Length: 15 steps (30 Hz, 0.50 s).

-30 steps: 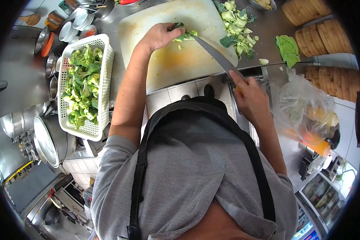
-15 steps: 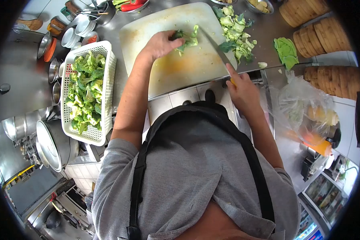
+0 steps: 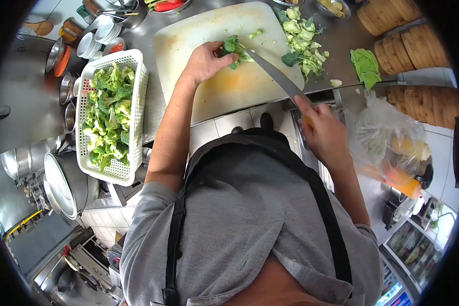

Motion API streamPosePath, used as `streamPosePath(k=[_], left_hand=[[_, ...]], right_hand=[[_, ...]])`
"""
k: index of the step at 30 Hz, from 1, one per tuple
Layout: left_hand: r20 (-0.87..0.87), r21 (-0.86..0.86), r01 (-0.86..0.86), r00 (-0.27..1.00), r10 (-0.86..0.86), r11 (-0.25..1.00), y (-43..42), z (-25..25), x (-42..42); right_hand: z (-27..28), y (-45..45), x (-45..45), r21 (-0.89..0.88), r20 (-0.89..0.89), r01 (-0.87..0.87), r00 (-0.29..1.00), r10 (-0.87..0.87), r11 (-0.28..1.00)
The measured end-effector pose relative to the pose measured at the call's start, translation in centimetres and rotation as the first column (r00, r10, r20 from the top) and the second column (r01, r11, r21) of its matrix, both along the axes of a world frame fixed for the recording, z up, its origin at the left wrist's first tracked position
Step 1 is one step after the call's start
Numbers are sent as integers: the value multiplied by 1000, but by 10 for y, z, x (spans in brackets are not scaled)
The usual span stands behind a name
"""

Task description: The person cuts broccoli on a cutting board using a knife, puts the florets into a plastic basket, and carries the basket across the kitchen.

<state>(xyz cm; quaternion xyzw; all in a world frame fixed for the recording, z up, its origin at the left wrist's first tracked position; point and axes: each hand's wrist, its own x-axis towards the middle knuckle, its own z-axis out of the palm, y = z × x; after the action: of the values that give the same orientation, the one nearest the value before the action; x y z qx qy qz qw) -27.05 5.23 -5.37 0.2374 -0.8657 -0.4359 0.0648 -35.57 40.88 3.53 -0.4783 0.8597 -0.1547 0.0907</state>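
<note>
My left hand (image 3: 207, 61) grips a piece of broccoli (image 3: 232, 47) over the white cutting board (image 3: 183, 43). The fingers are wrapped round its green head, with the pale stem side towards the right. In my right hand (image 3: 322, 128) is a kitchen knife (image 3: 276, 75) with a yellow handle, mostly hidden by the fingers. The blade points up and left, its tip close to the held broccoli; whether they touch I cannot tell. A small cut broccoli piece (image 3: 256, 33) lies on the board just beyond the tip.
At the left stands a white plastic basket (image 3: 144, 81) full of broccoli florets. Stem and leaf trimmings (image 3: 302, 38) are heaped along the board's right side. Further right are a green cloth (image 3: 365, 66), bamboo steamers (image 3: 412, 47) and a clear plastic bag (image 3: 385, 127). Red chillies (image 3: 167, 6) sit at the back.
The broccoli in my left hand has turned, its head now showing. The knife hand has moved right and towards me, and a small cut piece now lies separately on the board.
</note>
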Motion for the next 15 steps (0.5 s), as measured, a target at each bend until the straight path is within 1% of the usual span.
streamPosePath(k=[1, 2, 3, 5, 6, 8, 9, 11, 12, 14, 15], left_hand=[[-50, -28, -12, 999, 11, 1000, 1, -2, -1], [-99, -56, -25, 995, 20, 998, 2, -3, -2], [-101, -54, -23, 995, 17, 998, 4, -1, -2], [-59, -133, -44, 998, 37, 990, 7, 5, -4], [-60, -132, -43, 998, 36, 990, 9, 8, -5], [-42, -246, -53, 998, 44, 968, 13, 15, -6], [-44, -245, -54, 998, 45, 968, 15, 18, -7], [16, -319, -37, 999, 45, 947, 18, 24, -9], [14, -320, -36, 999, 43, 947, 21, 27, -10], [2, -419, 0, 1000, 1, 908, 27, 30, -8], [2, -420, 1, 1000, -1, 907, 27, 30, -7]], right_hand=[[-1, 0, -1, 47, -44, -9, 999, 11, 999], [0, -1, -2, 49, -46, -7, 999, 9, 999], [0, 0, -2, 64, -50, -10, 999, 13, 998], [3, 0, -2, 80, -55, -10, 998, 15, 997], [5, -2, -1, 90, -35, -5, 999, 9, 996], [6, -2, 0, 102, -16, -3, 1000, 4, 995], [4, -1, -1, 92, -22, -6, 1000, 8, 996], [1, -2, -2, 81, -29, -7, 1000, 10, 997], [0, -5, -3, 104, -53, 25, 998, -20, 994], [-5, -6, -10, 125, -74, 63, 996, -55, 990], [-11, -5, -20, 69, -83, 143, 987, -137, 987]])
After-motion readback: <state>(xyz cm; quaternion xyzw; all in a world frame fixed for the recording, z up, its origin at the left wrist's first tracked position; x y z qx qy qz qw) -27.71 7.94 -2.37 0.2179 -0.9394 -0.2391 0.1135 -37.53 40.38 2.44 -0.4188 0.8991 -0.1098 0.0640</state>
